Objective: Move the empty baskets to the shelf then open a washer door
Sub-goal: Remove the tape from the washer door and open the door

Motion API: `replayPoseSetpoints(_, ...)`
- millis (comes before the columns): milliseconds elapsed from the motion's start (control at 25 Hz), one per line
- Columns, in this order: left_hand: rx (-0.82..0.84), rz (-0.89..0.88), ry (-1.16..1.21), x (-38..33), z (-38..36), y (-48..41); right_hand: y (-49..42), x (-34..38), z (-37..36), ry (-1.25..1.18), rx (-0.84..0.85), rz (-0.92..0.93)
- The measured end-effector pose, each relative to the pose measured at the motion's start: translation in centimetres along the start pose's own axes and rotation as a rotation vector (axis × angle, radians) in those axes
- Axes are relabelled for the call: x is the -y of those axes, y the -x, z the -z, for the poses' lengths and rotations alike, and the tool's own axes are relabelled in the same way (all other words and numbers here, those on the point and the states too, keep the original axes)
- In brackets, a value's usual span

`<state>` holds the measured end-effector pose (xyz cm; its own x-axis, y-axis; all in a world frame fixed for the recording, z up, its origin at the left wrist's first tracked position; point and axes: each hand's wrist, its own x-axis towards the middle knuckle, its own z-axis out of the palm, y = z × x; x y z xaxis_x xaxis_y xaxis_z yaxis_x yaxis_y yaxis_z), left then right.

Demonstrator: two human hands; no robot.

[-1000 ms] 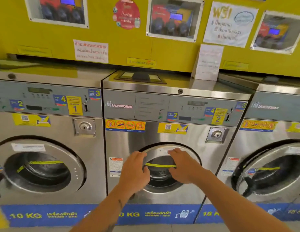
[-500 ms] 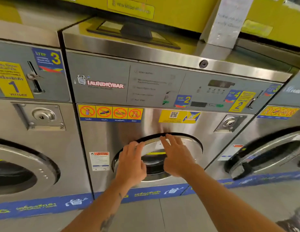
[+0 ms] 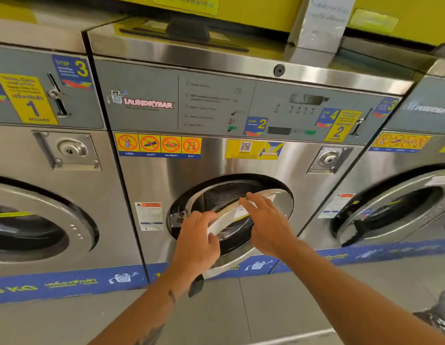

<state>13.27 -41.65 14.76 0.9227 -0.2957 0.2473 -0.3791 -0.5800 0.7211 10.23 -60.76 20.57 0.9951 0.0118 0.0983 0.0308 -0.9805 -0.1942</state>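
The middle washer (image 3: pixel 216 108) is steel with a grey control panel. Its round washer door (image 3: pixel 237 226) stands partly open, its left edge swung out toward me, and the perforated drum (image 3: pixel 223 195) shows behind it. My left hand (image 3: pixel 199 242) grips the door's left edge, thumb on the front. My right hand (image 3: pixel 268 225) lies on the door's top rim with its fingers spread. No basket is clearly in view.
A washer with a shut door (image 3: pixel 37 225) stands at the left, and another with its door ajar (image 3: pixel 390 210) at the right. Grey tiled floor (image 3: pixel 241 314) lies below. A blurred mesh-like object (image 3: pixel 444 317) sits at the lower right edge.
The view has come closer to the middle washer. Its door, shut before, has swung out from the left side, and both hands have moved with it.
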Motion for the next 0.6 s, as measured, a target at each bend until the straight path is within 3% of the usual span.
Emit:
replayPoseSetpoints(200, 0.175, 0.051, 0.05, -5.8, -1.0, 6.2, 7.0, -2.8, 2.6, -0.25, 0.067, -0.058)
replayPoseSetpoints(360, 0.201, -0.083, 0.05, -10.1, -2.1, 7.2, 12.6, -5.6, 5.5, -0.516, -0.017, -0.191)
replayPoseSetpoints(480, 0.181, -0.164, 0.034, -13.7, -4.0, 5.7, 16.5, -7.2, 6.4, -0.528, 0.032, -0.3)
replayPoseSetpoints(600, 0.315, -0.416, -0.101, -17.9, -7.6, 3.2, 19.8, -8.2, 6.7, -0.474, 0.111, -0.383)
